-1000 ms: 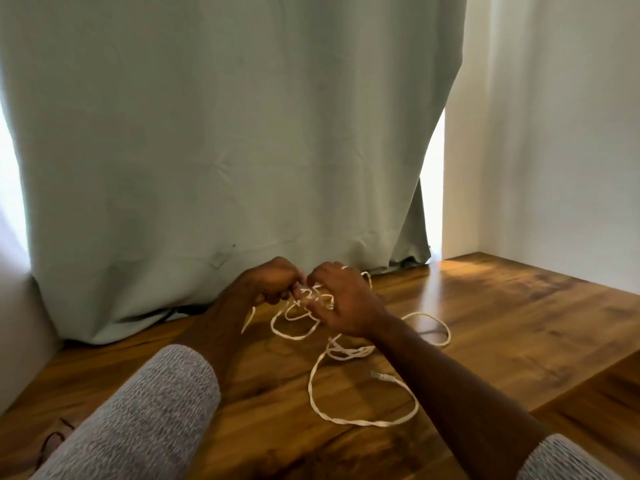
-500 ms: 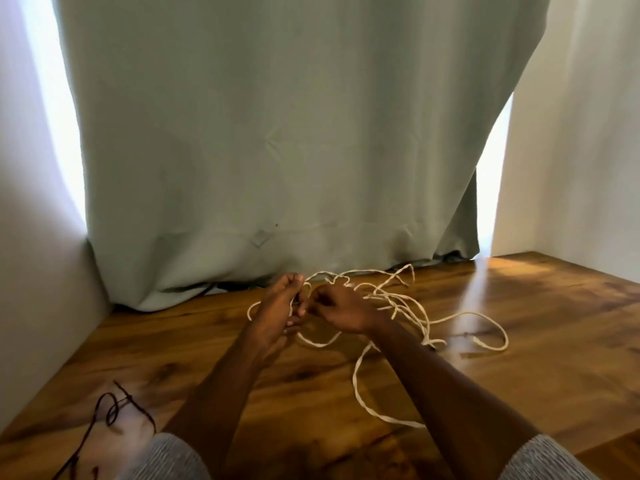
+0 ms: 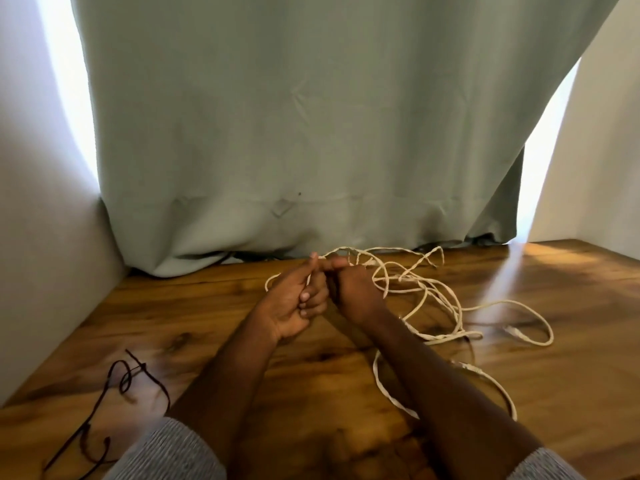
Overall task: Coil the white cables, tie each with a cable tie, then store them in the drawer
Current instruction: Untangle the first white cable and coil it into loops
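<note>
A pale green curtain (image 3: 311,133) hangs across the back, its hem bunched on the wooden surface (image 3: 571,358). The white cable (image 3: 433,296) sprawls in loose, uncoiled loops right of centre on that surface, one loop reaching back to the curtain hem (its connector ends lie out to the right). The left hand (image 3: 294,303) and right hand (image 3: 349,289) meet above the surface by the tangle; the right hand's grip is curled tight around cable strands, while the left pinches a strand at its raised fingertips. A thin dark cord (image 3: 121,386) lies near the left edge.
</note>
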Demonstrator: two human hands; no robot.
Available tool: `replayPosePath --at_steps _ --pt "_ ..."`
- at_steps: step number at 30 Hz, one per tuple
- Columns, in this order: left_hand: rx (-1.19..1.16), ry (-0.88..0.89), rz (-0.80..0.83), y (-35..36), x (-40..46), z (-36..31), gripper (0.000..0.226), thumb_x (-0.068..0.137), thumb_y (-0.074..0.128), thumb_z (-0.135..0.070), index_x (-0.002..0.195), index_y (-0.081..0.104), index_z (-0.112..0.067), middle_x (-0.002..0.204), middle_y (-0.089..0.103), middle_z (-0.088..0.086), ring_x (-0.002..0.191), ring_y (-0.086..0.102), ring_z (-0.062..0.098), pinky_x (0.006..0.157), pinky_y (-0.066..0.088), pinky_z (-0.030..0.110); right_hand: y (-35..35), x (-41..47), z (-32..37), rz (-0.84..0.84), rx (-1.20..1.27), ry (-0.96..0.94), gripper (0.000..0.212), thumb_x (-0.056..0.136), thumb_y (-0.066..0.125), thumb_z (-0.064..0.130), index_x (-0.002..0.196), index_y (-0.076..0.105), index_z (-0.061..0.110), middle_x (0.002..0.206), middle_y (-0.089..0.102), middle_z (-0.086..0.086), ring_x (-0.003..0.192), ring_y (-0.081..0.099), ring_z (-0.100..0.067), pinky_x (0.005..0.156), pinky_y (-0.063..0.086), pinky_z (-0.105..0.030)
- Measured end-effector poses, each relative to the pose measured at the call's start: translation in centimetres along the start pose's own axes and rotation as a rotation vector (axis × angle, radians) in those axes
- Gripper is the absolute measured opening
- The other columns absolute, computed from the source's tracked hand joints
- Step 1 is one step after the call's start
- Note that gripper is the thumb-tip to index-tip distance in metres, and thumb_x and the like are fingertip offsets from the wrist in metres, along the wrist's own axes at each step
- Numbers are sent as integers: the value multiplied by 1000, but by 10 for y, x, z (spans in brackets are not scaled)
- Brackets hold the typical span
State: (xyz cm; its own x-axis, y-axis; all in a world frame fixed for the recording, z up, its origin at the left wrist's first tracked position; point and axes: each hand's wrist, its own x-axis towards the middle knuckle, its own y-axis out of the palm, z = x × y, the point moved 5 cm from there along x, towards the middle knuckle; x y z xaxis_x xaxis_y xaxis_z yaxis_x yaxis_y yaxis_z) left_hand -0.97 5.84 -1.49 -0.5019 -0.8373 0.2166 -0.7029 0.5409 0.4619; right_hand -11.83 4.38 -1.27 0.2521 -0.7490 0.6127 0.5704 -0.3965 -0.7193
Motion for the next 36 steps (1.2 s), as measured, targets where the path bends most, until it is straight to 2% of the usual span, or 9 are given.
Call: replayPosePath --at_steps 4,6,8,10,16,22,27,31,36 --pt "-156 213 -83 2 -1 -19 50 94 48 -26 139 49 -6 65 62 -1 42 50 6 39 31 20 10 -12 -2 251 -138 -79 30 101 51 25 130 52 15 110 68 -12 95 65 -31 72 48 -34" --pt "-225 279 -95 1 -4 -25 48 93 47 -24 141 45 -18 93 74 1 71 70 13 52 48 25 13 -14 0 314 -175 -125 30 103 49 28 130 55 16 111 69 -12 90 62 -26 70 40 -30" --pt "-258 313 -99 0 0 -29 50 94 46 -22 144 41 -29 118 71 3 104 70 21 67 54 31 12 -10 5 314 -181 -141 30 104 47 33 127 57 17 102 70 -9 76 55 -19 66 39 -30" --pt "-265 312 -141 -1 8 -27 58 93 48 -20 149 35 -31 126 68 4 116 65 23 76 55 34 11 -7 11 306 -197 -184 28 102 47 34 118 61 16 96 69 -7 72 50 -16 65 38 -28" --pt "-100 272 -296 -10 30 -12 40 106 36 -18 145 36 -13 109 74 11 103 71 26 96 48 41 1 -11 13 302 -202 -265 38 82 45 38 102 69 16 84 69 -7 66 46 -15 58 31 -25" --pt "146 183 -324 -21 21 -9 38 108 33 -20 135 46 3 105 72 23 92 73 31 66 59 33 -10 0 -3 272 -148 -236 22 77 59 29 89 73 16 74 68 -1 65 61 -19 63 55 -34" --pt "466 130 -248 -21 22 0 33 103 45 -31 135 53 -34 108 73 3 90 68 12 67 54 26 -17 -6 9 290 -8 -297 23 76 65 20 95 78 20 92 76 1 85 70 -14 70 59 -35" --pt "726 81 -215 -18 18 4 22 100 49 -15 99 71 -11 83 70 8 73 64 20 62 51 30 -30 -5 15 166 62 -320 5 79 74 22 82 76 20 76 74 3 66 66 -11 62 56 -38" --pt "748 -161 -101 -4 8 5 42 100 38 -22 62 56 -17 51 43 4 41 34 14 44 22 26 -42 -4 9 59 127 -300 15 82 80 25 86 67 18 78 69 5 70 62 -11 63 53 -39"
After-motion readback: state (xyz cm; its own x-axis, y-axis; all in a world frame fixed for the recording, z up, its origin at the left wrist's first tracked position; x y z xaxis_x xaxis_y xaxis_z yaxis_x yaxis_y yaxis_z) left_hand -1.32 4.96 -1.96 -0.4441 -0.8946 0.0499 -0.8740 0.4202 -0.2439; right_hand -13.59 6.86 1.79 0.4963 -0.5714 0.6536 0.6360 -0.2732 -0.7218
